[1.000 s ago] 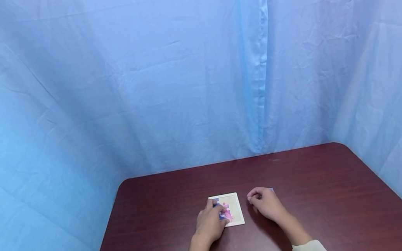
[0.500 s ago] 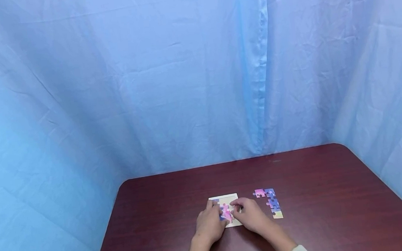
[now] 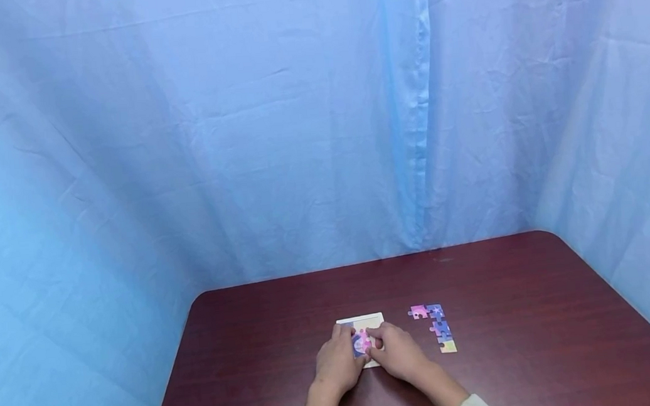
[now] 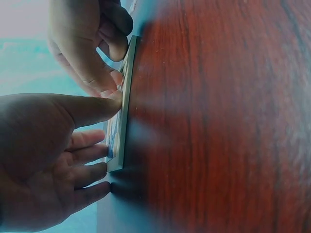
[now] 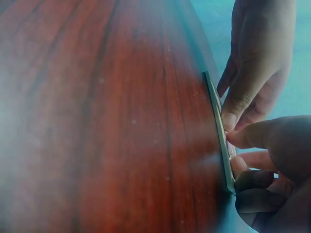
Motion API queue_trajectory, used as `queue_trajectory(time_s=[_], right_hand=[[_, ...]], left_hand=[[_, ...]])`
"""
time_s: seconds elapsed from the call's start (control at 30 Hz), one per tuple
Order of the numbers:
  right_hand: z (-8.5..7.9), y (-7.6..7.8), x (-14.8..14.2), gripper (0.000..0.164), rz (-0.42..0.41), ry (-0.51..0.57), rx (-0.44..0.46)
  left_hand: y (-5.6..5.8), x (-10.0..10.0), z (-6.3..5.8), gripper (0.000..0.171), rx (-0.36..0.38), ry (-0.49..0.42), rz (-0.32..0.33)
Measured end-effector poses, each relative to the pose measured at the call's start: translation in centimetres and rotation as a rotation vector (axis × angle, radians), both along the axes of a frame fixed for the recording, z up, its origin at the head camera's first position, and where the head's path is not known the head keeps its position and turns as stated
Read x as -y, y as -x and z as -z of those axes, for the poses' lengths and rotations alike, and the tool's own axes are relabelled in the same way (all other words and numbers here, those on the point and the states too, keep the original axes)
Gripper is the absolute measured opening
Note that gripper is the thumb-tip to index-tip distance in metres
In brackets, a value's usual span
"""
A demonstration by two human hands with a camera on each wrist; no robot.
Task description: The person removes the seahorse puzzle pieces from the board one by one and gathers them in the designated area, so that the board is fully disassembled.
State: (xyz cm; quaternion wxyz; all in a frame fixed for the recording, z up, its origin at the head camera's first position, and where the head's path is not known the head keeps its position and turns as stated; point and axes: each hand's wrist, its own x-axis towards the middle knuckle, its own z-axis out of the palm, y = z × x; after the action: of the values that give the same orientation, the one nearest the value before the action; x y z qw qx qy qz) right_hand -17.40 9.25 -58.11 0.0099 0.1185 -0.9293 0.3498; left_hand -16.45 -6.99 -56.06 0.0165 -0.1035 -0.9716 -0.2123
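Observation:
A small jigsaw tray with a pale rim lies on the table, partly filled with blue and pink pieces. My left hand rests over its left side, fingers extended and spread, with the thumb touching near the front rim. From the right, my right hand reaches in over the tray, thumb and index finger pinching at a pink puzzle piece beside the laid ones. That piece is mostly hidden by the fingertips. In the left wrist view, both thumbs come close together along the edge of the tray.
Several loose puzzle pieces lie right of the tray: a pink piece, a blue piece with a star, another blue piece and a yellow one. The dark red table is enclosed by blue curtains.
My right hand has moved left from beside the loose pieces onto the tray and shifted slightly further in, close to the left thumb. The left hand has stayed on the tray.

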Motion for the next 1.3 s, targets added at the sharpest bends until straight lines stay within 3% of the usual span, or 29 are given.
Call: queue_trajectory(time_s=[0.17,0.33,0.77,1.0,1.3], right_hand=[[0.06,0.02,0.24,0.037,0.019,0.020,-0.009],[-0.02,0.15,0.31,0.033,0.041,0.049,0.006],[0.05,0.25,0.32,0.038,0.091,0.139,0.064],[0.18,0.24,0.27,0.023,0.104,0.149,0.042],[0.48,0.88,-0.23,0.018,0.116,0.274,0.047]], left_hand=[[0.03,0.07,0.28,0.056,-0.019,0.002,0.001],[0.10,0.12,0.37,0.045,-0.030,-0.003,0.008],[0.14,0.32,0.27,0.040,-0.027,-0.022,0.025],[0.15,0.36,0.28,0.040,-0.011,-0.025,0.019],[-0.08,0.38,0.06,0.038,-0.038,-0.028,0.034]])
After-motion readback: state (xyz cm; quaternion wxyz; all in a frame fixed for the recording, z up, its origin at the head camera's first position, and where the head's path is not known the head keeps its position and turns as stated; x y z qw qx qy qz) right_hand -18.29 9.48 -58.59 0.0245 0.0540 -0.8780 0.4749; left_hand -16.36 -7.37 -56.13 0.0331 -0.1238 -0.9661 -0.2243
